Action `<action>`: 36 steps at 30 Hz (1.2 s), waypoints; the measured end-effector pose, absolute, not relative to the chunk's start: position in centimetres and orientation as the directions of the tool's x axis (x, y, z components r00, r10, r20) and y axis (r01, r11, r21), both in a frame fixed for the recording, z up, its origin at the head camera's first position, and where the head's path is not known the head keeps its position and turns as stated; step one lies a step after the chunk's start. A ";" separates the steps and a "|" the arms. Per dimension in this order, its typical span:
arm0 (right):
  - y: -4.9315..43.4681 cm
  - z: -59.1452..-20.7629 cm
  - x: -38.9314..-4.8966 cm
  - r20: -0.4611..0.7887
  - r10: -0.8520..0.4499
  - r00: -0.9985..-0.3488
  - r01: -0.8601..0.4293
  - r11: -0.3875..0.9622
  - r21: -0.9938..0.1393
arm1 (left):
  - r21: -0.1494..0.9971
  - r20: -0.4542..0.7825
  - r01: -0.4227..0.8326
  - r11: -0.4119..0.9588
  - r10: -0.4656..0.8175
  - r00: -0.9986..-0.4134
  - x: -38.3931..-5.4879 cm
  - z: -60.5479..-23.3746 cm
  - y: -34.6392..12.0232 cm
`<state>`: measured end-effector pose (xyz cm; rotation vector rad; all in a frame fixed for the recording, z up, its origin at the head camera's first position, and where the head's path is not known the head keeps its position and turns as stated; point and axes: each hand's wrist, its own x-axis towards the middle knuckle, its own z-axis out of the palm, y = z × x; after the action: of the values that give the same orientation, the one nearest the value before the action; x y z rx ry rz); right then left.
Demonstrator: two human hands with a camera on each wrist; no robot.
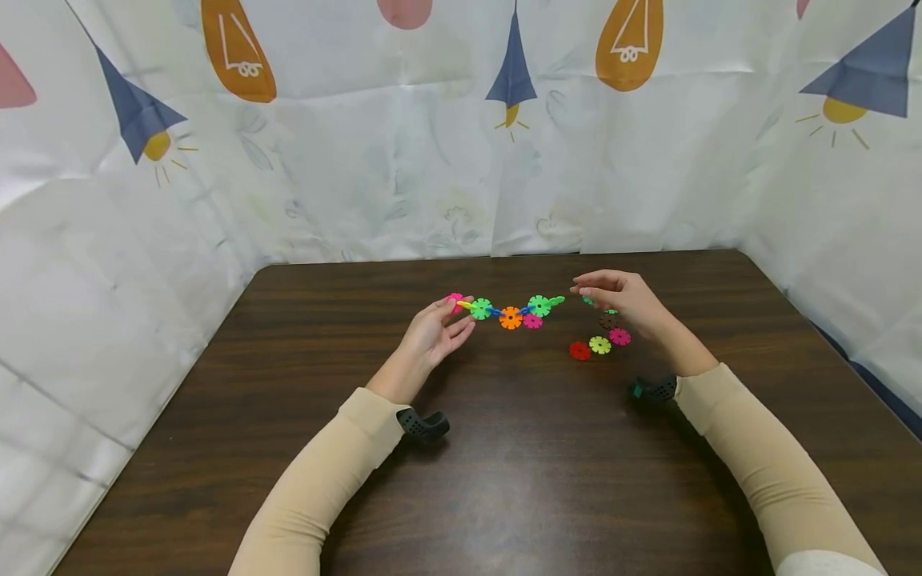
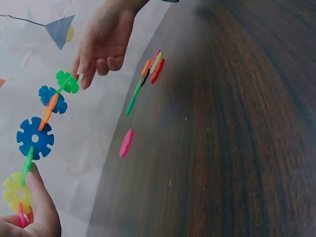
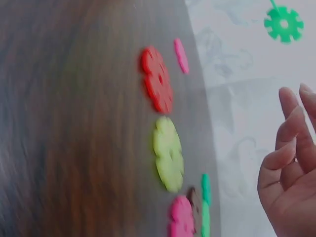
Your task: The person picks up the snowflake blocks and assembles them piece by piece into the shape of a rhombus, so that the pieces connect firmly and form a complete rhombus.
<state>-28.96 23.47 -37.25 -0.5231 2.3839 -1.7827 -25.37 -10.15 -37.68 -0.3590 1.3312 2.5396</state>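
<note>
My left hand point(image 1: 430, 336) pinches the pink end disc point(image 1: 454, 300) of a chain of notched flower discs. Raised above the table, the chain runs rightward through yellow, green, blue and an orange disc point(image 1: 511, 318) to a green end disc point(image 2: 67, 82). Beside that end is my right hand point(image 1: 618, 298), its fingers bent loosely, with nothing visible in them. The right wrist view shows a gap between the hand's visible fingers point(image 3: 291, 129) and a green disc point(image 3: 284, 24). Under the chain, a loose pink disc point(image 2: 126, 143) lies on the table.
Loose discs lie near my right hand: a red disc point(image 1: 579, 351), a yellow disc point(image 1: 600, 345), a pink disc point(image 1: 620, 337), a brown disc point(image 3: 195, 210) and green ones. The dark wooden table point(image 1: 519, 448) ends at a patterned white curtain point(image 1: 446, 160).
</note>
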 end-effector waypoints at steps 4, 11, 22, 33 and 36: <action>24.5 -36.8 -29.1 0.111 -0.309 -0.944 -0.236 0.402 -0.885 | 0.769 -0.332 -0.323 -0.551 0.087 -0.939 -25.4 -37.8 -10.5; 25.5 -37.2 -30.3 0.026 -0.292 -0.956 -0.192 0.555 -0.809 | 0.778 -0.360 -0.338 -0.530 0.065 -0.931 -25.3 -37.8 -11.0; 25.2 -37.8 -32.5 -0.055 -0.268 -0.962 -0.168 0.737 -0.655 | 0.786 -0.374 -0.374 -0.493 0.102 -0.922 -24.9 -38.0 -11.4; 25.2 -38.1 -33.3 -0.112 -0.258 -0.960 -0.130 0.761 -0.636 | 0.808 -0.347 -0.376 -0.454 0.148 -0.926 -24.6 -38.0 -11.4; 25.2 -38.3 -33.4 -0.121 -0.258 -0.959 -0.125 0.764 -0.633 | 0.812 -0.348 -0.377 -0.446 0.149 -0.926 -24.7 -38.2 -11.3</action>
<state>-33.44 25.22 -38.25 -0.3029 2.7586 -0.9695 -24.67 -11.32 -38.16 -0.3240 1.4389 2.4132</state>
